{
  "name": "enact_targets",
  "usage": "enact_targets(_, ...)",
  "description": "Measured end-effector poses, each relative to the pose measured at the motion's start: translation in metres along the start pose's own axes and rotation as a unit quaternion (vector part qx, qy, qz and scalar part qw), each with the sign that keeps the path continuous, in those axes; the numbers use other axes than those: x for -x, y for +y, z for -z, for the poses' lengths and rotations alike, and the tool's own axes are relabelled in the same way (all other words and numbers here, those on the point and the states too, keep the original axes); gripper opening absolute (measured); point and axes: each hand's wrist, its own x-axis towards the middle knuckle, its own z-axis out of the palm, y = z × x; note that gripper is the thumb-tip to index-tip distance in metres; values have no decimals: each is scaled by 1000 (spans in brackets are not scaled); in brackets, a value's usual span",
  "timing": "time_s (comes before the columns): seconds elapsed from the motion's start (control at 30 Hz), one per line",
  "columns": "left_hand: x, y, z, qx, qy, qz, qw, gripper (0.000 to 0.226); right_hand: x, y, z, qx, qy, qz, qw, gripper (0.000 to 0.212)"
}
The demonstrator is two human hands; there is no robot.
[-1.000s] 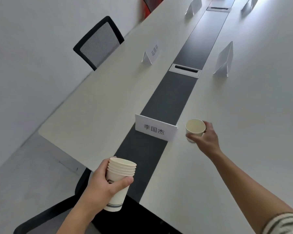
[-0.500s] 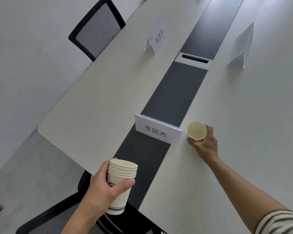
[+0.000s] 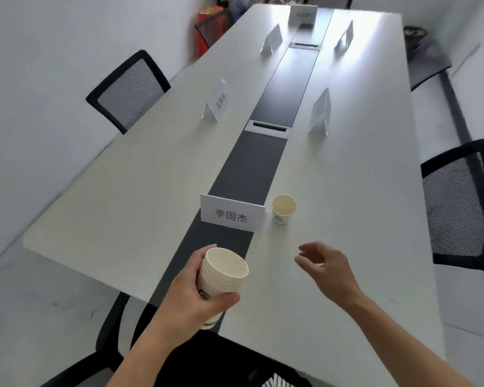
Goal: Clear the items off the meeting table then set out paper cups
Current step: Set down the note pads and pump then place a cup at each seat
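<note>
Right hand (image 3: 329, 270) off paper cup (image 3: 283, 208)

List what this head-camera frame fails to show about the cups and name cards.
- Stack of cups: exact count unclear; left hand covers the walls, rims blur.
- Single cup: logo too small to read.
- Far name card: text blurred, glare.
- Right-side card: only its blank back shows.
- Right hand: empty, motion-blurred.

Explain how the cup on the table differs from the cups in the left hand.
The single cup stands alone on the table, right of the name card, untouched. The stack is several nested cups, tilted, gripped by the left hand above the table's near end. The right hand is open, empty. Both are upright-mouthed cream paper cups with a printed logo.
</note>
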Motion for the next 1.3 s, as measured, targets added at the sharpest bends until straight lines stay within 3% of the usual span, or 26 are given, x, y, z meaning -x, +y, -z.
enact_targets(0.17,29,10,-40,-41,-89,-85,992,79,101,-15,28,-98,-27,-9,995,3)
enact_targets(0.3,48,30,-82,-98,-154,-156,971,81,152,-11,50,-169,-8,-20,985,7)
enact_targets(0.63,80,83,-217,-212,-267,-291,894,79,230,72,142,-217,122,-83,965,5)
enact_targets(0.8,99,114,-329,-225,-315,-323,864,76,272,139,223,-220,187,-111,951,9)
enact_targets(0.97,114,134,-427,-224,-347,-342,844,89,295,198,297,-209,216,-117,946,9)
enact_targets(1.3,54,180,-531,-229,-355,-323,847,86,239,266,403,-301,224,-134,917,4)
